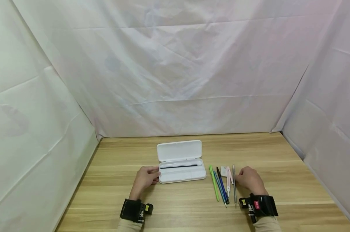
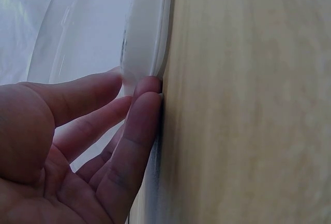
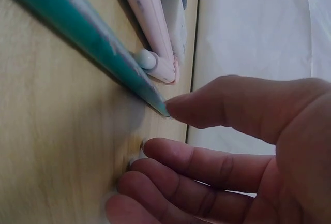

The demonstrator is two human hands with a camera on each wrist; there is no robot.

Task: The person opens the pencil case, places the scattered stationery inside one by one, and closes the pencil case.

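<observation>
We see the left hand (image 1: 146, 179) with straight fingers touching the open white case (image 1: 182, 170), while the right hand (image 1: 250, 180), fingers loosely apart, touches the grey pencil (image 1: 234, 185).

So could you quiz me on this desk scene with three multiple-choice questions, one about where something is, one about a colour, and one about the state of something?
1. Where does the row of pens lie relative to the white pencil case?
A. To its right
B. To its left
C. Inside it

2. What colour is the leftmost pen in that row?
A. Red
B. Light green
C. Black

3. How is the pencil case?
A. Closed
B. Upside down
C. Open, with its lid laid back

Answers:
1 A: in the head view the pens lie on the wooden table between the case and the right hand.
2 B: the green pen is at the left edge of the row.
3 C: the lid is laid back and a dark pen shows in the tray; the left hand touches the case's left end.
</observation>
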